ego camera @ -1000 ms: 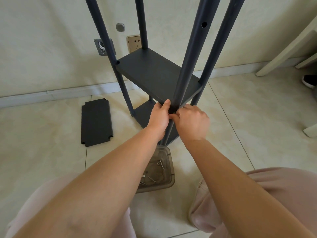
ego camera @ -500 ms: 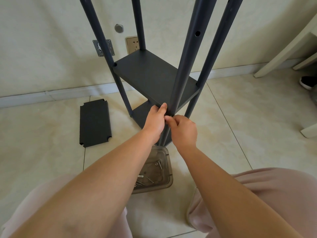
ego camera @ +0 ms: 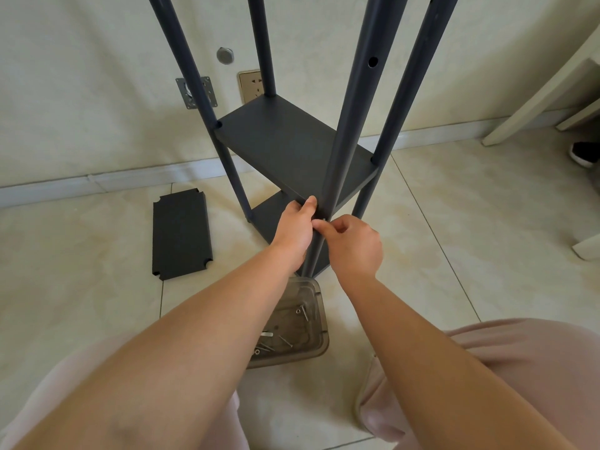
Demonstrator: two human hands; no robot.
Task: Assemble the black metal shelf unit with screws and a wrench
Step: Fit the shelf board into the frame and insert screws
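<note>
The black shelf unit point(ego camera: 292, 147) stands on the floor by the wall. It looks hard and a bit heavy, so the near pole point(ego camera: 349, 131) is a good place to hold. The left hand point(ego camera: 293, 228) grips the shelf edge. The right hand point(ego camera: 354, 243) pinches something tiny at the pole (maybe a screw). There is open floor on both sides.

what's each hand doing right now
Left hand: grips the shelf edge at the near post.
Right hand: fingers pinched at the post; what they hold cannot be told.

Bare forearms point(ego camera: 201, 345); pale pink trousers point(ego camera: 532, 358).
</note>
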